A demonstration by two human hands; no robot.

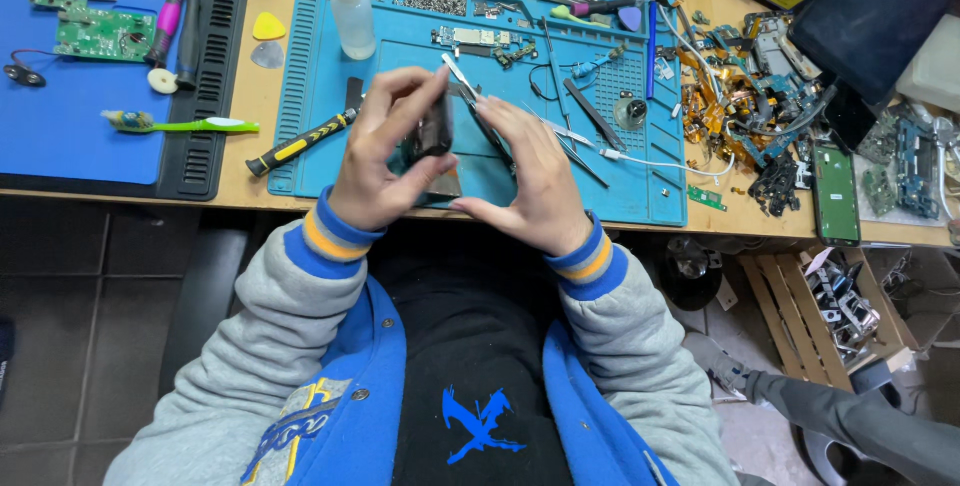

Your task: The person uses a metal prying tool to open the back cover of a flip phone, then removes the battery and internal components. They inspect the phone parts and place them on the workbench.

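Note:
My left hand (385, 151) and my right hand (530, 171) hold a small dark phone-like device (432, 136) upright between them, above the front part of a blue work mat (640, 186). The left fingers curl over its top and left side. The right hand grips its lower right edge and also holds thin metal tweezers (462, 81) that point up and to the left over the device. The device's lower part is hidden by my fingers.
A white squeeze bottle (352, 14), a yellow-black screwdriver (300, 144), small circuit boards and loose tools lie on the mat. A heap of flex cables and phone parts (745, 86) sits right. Left are a second blue mat (60, 116), a green toothbrush (180, 125), and picks.

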